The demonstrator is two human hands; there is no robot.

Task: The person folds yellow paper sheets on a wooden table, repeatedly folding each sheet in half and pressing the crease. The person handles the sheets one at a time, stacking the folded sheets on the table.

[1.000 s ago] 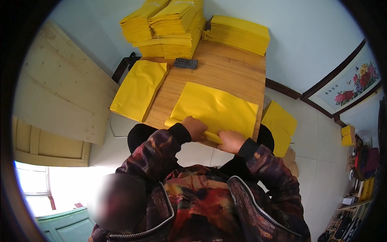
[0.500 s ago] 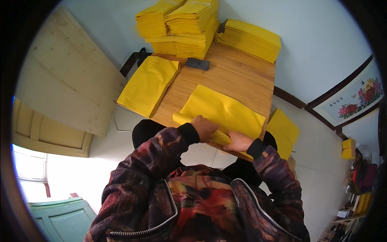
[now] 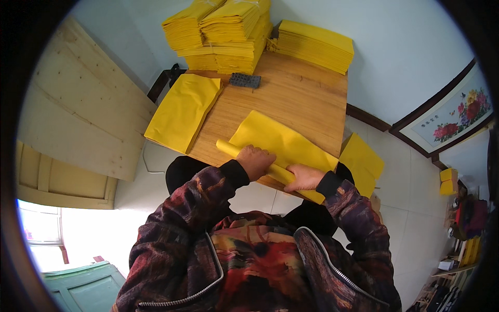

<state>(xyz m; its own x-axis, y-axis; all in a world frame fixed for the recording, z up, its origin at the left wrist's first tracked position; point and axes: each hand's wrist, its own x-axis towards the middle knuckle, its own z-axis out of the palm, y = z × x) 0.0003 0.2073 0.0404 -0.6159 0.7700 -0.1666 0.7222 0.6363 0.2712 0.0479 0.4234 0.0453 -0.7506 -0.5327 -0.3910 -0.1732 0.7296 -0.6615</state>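
Observation:
A yellow paper sheet [image 3: 291,140] lies at the near edge of the wooden table [image 3: 280,83]. Its near side is turned over into a rolled edge [image 3: 226,147] that slants from left to near right. My left hand [image 3: 255,162] is closed over the middle of that roll, knuckles up. Just to its right, my right hand [image 3: 304,177] grips the same edge, its thumb pointing left along the paper. Both palms and the undersides of the fingers are hidden. To the left lies a flat pile of yellow paper [image 3: 183,112], apart from my hands.
Tied bundles of yellow paper [image 3: 228,39] are piled at the back left. Another yellow stack [image 3: 314,48] stands at the back right. A dark grey block [image 3: 245,80] sits before the bundles. More yellow sheets [image 3: 361,161] lie lower, beyond the table's right edge.
The view has shifted slightly. The rolled edge sits a little farther over the sheet, and both hands have shifted slightly with it, still holding on.

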